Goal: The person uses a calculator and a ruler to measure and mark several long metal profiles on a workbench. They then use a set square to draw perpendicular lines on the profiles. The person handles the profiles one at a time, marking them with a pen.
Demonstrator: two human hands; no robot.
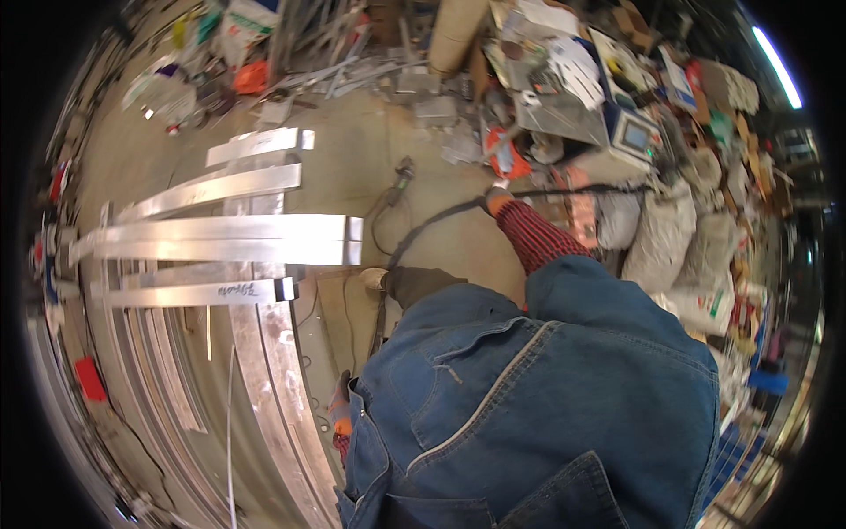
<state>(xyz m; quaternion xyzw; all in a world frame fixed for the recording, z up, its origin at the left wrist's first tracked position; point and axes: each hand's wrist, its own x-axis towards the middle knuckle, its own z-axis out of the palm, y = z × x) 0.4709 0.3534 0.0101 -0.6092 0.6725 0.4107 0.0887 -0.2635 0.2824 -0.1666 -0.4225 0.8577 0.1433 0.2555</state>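
Observation:
My right hand (496, 199), in a dark glove with an orange cuff, reaches forward and closes around a thick black cable (445, 214). That cable runs right toward a machine with a small screen (636, 137) and curves left and down past my foot. A small white patch shows at the right fingertips, too small to make out. Low by my left side, my left hand (340, 407) wears a grey and orange glove. It is partly hidden by my blue jacket (564, 397), and its fingers are hard to read. A handheld power tool (404, 170) with a cord lies on the floor ahead.
Shiny rectangular metal tubes (229, 240) lie across a metal beam frame (264, 353) at my left. Metal offcuts (339, 75) are heaped at the far side. White sacks (659, 234) and mixed clutter crowd the right. A red box (90, 379) sits at far left.

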